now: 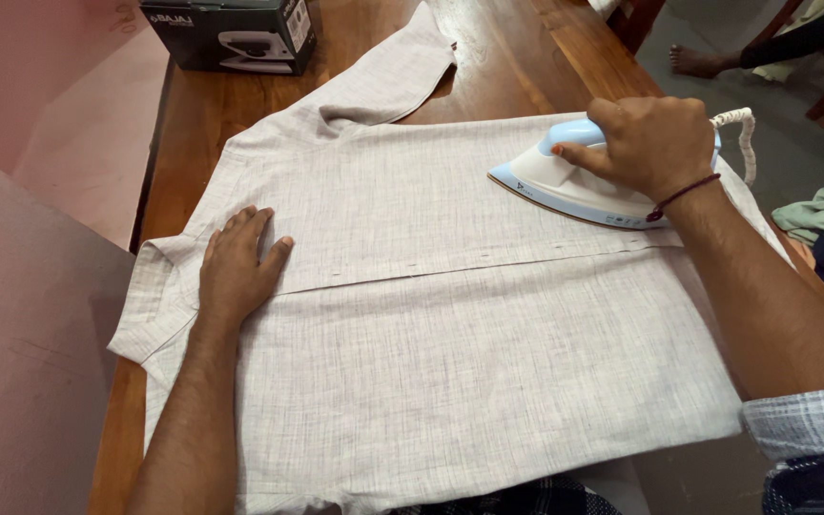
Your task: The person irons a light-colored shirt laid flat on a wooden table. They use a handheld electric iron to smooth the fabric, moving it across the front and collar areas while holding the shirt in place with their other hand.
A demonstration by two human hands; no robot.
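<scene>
Your right hand grips the light-blue iron on the beige shirt, just above its button placket. Your left hand lies flat, released, near the shirt's collar.

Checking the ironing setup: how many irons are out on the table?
1: a blue-and-white iron on the shirt, gripped by the right hand. The box's contents are hidden.

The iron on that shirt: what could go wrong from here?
1. The iron lies flat on the pale shirt; lingering in one spot might scorch it.
2. The left hand presses the cloth ahead of the iron's tip, so a long stroke could reach its fingers.
3. The cord trails behind the right hand and could snag.
</scene>
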